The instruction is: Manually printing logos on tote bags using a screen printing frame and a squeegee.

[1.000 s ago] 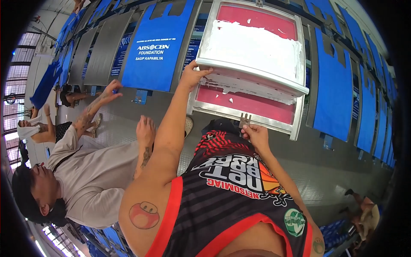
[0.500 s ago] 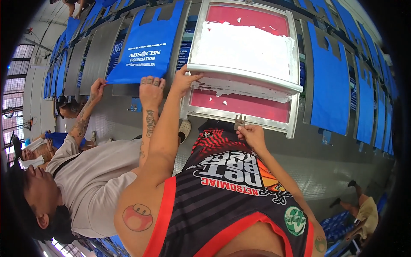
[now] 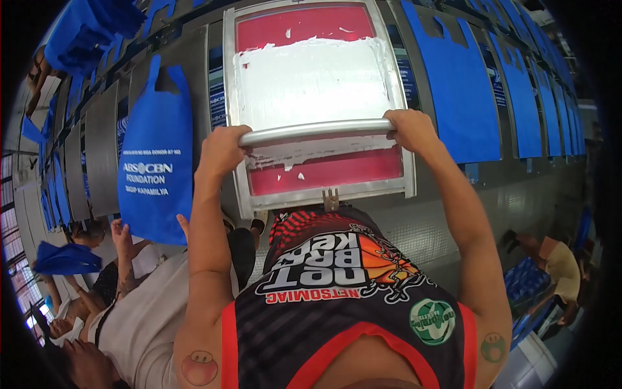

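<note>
Both ends of a squeegee with a long metal handle are in my grip. My left hand is closed around its left end, and my right hand is wrapped around the right one. The squeegee lies crosswise over a screen printing frame with pale metal edges. White ink thickly covers the middle of its red mesh, beyond the squeegee; a few white blobs spot the near mesh. A metal bracket sits on the frame's near edge.
Beside me on the left, a co-worker's hands hold a printed blue bag by its lower end. Blue bags lie on a row of boards to the right. Grey boards stand at the left. Another person is at the lower right.
My right hand has left the bracket and taken the squeegee's right end. The frame now sits further left in view. The co-worker's bag has come off its board.
</note>
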`<state>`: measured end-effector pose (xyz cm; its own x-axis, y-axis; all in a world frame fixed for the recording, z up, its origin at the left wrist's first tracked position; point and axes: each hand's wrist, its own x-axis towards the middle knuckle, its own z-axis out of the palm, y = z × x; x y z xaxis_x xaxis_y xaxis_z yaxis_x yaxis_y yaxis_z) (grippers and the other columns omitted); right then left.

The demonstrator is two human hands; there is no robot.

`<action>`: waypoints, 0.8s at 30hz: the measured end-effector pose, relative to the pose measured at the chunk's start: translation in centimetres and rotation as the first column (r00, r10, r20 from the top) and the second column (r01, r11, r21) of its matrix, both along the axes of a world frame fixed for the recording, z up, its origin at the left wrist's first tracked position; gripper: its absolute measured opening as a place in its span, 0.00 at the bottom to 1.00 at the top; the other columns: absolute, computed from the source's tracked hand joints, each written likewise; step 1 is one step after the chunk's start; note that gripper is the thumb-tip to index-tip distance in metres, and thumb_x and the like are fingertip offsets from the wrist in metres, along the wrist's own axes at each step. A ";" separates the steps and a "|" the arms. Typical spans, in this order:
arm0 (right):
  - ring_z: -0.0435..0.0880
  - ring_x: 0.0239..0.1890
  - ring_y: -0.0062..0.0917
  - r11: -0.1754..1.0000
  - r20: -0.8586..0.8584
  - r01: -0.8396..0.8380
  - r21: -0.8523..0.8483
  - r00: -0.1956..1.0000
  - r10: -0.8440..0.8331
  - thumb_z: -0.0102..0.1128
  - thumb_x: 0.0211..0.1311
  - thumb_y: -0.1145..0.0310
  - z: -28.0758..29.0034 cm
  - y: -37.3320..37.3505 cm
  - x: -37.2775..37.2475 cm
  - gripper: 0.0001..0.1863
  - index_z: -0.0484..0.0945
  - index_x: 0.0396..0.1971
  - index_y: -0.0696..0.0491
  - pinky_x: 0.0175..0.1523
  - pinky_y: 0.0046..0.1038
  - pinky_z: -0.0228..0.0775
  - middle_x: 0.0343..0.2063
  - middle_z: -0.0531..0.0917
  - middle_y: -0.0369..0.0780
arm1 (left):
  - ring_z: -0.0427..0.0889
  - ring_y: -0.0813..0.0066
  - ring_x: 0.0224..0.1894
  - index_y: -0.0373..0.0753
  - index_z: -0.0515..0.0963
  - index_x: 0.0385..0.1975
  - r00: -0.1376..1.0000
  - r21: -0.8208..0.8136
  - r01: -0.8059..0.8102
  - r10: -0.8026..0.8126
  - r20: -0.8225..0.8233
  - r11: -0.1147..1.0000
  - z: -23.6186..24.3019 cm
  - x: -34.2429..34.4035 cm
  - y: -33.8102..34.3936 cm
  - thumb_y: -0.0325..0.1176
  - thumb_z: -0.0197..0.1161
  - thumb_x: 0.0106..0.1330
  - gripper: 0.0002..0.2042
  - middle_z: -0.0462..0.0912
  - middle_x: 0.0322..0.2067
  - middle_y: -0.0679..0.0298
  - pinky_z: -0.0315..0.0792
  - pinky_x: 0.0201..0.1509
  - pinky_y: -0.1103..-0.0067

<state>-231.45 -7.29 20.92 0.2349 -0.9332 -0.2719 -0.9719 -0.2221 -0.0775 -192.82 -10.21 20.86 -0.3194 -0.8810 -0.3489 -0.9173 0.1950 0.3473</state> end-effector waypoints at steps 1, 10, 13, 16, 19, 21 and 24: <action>0.80 0.44 0.40 0.948 -0.051 0.104 0.302 0.994 -0.092 0.70 0.41 0.67 0.4 -1.4 0.1 0.20 0.77 0.39 0.47 0.47 0.41 0.71 0.37 0.82 0.46 | 0.80 0.54 0.39 0.48 0.82 0.37 1.000 0.002 0.001 -0.001 -0.004 1.000 0.0 0.6 -1.3 0.30 0.67 0.49 0.13 0.83 0.33 0.55 0.74 0.42 0.65; 0.79 0.37 0.36 0.883 0.095 0.036 -0.467 0.995 0.010 0.58 0.44 0.78 -8.5 -10.0 -0.2 0.09 0.77 0.30 0.53 0.41 0.36 0.73 0.31 0.80 0.39 | 0.80 0.56 0.36 0.39 0.78 0.35 0.987 -0.652 0.043 -0.133 -0.088 0.757 -9.7 -0.8 -8.6 0.21 0.58 0.49 0.12 0.82 0.31 0.54 0.71 0.44 0.65; 0.79 0.37 0.35 0.925 0.193 0.050 -0.376 0.981 0.025 0.59 0.41 0.80 -6.7 -4.3 -0.8 0.14 0.78 0.32 0.52 0.41 0.35 0.73 0.31 0.79 0.38 | 0.79 0.56 0.36 0.38 0.76 0.34 0.977 -0.616 0.083 -0.186 -0.105 0.783 -7.7 -0.8 -3.1 0.18 0.56 0.46 0.14 0.81 0.31 0.56 0.70 0.46 0.64; 0.79 0.40 0.33 0.976 0.255 0.064 -0.210 0.967 -0.009 0.59 0.40 0.80 -2.0 1.8 -1.0 0.15 0.78 0.32 0.52 0.41 0.33 0.74 0.34 0.81 0.37 | 0.79 0.55 0.37 0.39 0.77 0.37 0.986 -0.314 0.042 -0.089 -0.139 0.948 -2.8 0.3 2.5 0.18 0.57 0.45 0.16 0.82 0.33 0.56 0.69 0.47 0.65; 0.80 0.41 0.34 0.995 0.224 0.071 -0.066 0.973 -0.055 0.60 0.40 0.79 -1.7 4.7 -0.2 0.14 0.79 0.32 0.51 0.44 0.31 0.73 0.36 0.83 0.38 | 0.79 0.56 0.38 0.40 0.79 0.37 0.991 -0.058 0.074 -0.080 -0.106 0.996 -3.2 0.9 5.4 0.20 0.58 0.45 0.17 0.82 0.34 0.57 0.68 0.51 0.63; 0.81 0.39 0.34 0.990 0.204 0.110 -0.092 0.975 -0.089 0.61 0.40 0.79 -2.6 6.7 -0.1 0.13 0.80 0.31 0.50 0.42 0.32 0.74 0.34 0.83 0.37 | 0.80 0.57 0.38 0.40 0.79 0.35 0.992 -0.178 0.071 -0.088 -0.087 0.981 -4.0 0.7 7.5 0.20 0.58 0.45 0.15 0.82 0.33 0.57 0.67 0.54 0.61; 0.82 0.34 0.33 0.955 0.181 0.147 -0.258 0.978 -0.102 0.62 0.40 0.78 -6.7 6.7 -0.7 0.13 0.81 0.30 0.48 0.39 0.33 0.75 0.30 0.84 0.36 | 0.81 0.59 0.35 0.39 0.78 0.32 0.993 -0.397 0.065 -0.100 -0.070 0.915 -7.4 0.5 7.2 0.22 0.60 0.44 0.12 0.82 0.31 0.59 0.61 0.60 0.56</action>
<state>-232.20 -0.57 14.23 0.1326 -0.9909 0.0248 -0.9720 -0.1349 -0.1922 -192.36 -3.01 13.45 -0.4100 -0.9106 0.0529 -0.8619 0.4057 0.3042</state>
